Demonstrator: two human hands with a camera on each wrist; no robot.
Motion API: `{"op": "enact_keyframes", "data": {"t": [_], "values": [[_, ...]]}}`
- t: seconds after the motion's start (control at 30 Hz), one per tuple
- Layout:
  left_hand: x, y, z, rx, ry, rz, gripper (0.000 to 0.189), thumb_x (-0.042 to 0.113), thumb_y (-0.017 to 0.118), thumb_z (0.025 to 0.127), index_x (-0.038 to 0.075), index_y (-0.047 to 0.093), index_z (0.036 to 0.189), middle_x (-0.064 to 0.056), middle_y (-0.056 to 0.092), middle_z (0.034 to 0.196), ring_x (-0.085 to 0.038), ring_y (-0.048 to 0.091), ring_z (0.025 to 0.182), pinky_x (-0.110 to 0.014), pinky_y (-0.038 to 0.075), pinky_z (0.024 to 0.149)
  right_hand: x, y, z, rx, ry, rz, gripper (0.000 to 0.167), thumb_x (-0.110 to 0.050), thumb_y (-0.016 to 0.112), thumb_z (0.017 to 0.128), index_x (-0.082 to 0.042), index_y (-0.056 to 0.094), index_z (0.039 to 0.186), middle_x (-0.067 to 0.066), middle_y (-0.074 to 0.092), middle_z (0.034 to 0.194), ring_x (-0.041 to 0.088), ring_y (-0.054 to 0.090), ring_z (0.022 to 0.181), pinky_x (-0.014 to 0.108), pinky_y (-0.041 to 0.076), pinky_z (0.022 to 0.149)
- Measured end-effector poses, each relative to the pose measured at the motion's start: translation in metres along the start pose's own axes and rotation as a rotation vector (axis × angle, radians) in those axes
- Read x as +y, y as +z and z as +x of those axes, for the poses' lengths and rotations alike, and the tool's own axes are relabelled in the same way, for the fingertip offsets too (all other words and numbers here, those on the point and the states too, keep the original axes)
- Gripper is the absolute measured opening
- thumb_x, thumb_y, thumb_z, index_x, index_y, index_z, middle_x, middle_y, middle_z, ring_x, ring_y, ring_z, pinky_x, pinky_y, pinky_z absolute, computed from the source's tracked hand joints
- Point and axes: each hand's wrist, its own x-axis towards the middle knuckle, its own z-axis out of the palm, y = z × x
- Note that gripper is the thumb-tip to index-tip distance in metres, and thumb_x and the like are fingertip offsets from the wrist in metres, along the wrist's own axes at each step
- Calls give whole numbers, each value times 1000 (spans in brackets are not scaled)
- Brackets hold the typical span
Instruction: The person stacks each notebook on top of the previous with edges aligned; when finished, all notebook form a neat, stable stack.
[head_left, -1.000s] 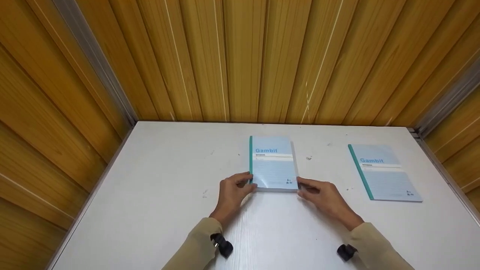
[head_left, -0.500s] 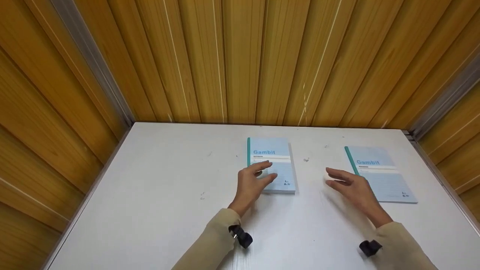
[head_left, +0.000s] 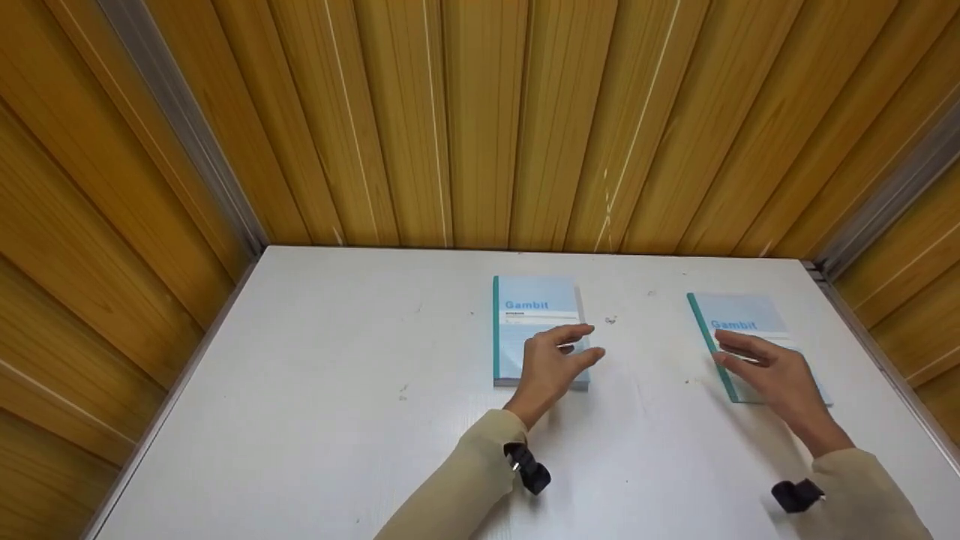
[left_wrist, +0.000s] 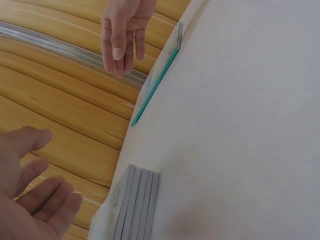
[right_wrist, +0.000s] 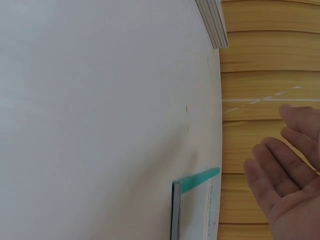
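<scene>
A stack of several light blue notebooks [head_left: 536,292] with a green spine lies mid-table, its layered page edges [left_wrist: 136,205] showing in the left wrist view. My left hand [head_left: 555,364] is over the stack's lower right part, fingers and thumb apart, holding nothing. On the right side of the table lies a single thinner "Gambit" notebook [head_left: 739,307], slightly slanted. Over its green spine and lower half hovers my right hand [head_left: 772,375], fingers relaxed and thumb apart, also holding nothing. In the right wrist view that notebook's green corner [right_wrist: 200,180] sits below the hand's fingers [right_wrist: 282,170].
The white table [head_left: 337,360] runs back to a yellow wood-look panel wall [head_left: 480,127], with similar walls at left and right. Small dark marks dot the tabletop. Each sleeve carries a black wrist camera [head_left: 529,469].
Both hands have let go of the stack's sides and moved right. The left hand now passes over the stack; the right hand has reached the single notebook. The notebooks stay in place.
</scene>
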Motion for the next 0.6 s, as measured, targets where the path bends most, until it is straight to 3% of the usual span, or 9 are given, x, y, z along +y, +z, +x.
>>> {"op": "enact_keyframes", "data": {"t": [0.1, 0.2, 0.47, 0.6], "values": [[2, 12, 2, -14, -44, -12, 33, 14, 87, 90, 13, 80, 123, 6, 74, 125, -23, 69, 121, -26, 55, 100, 8, -10, -1, 12, 45, 9, 63, -46, 70, 103, -5, 60, 150, 24, 59, 149, 41, 54, 137, 38, 44, 116], [3, 22, 4, -25, -73, -22, 33, 14, 88, 90, 15, 80, 122, 9, 74, 124, -23, 69, 121, -22, 55, 98, 17, -18, -4, 17, 106, 32, 69, -50, 70, 102, -6, 58, 152, 24, 56, 151, 49, 43, 144, 66, 33, 118], [0, 45, 7, -32, -83, -49, 31, 10, 89, 88, 12, 81, 118, 8, 76, 120, -23, 71, 118, -27, 57, 97, 46, -36, -13, 39, 168, 67, 70, -52, 71, 101, -8, 56, 153, 0, 66, 145, 50, 31, 151, 61, 26, 120], [1, 58, 7, -51, -107, -79, 30, 11, 89, 88, 14, 81, 117, 10, 75, 119, -21, 71, 117, -22, 56, 94, 59, -43, -17, 46, 186, 73, 71, -52, 69, 102, -5, 55, 153, 3, 66, 145, 53, 27, 151, 66, 22, 120]]}}
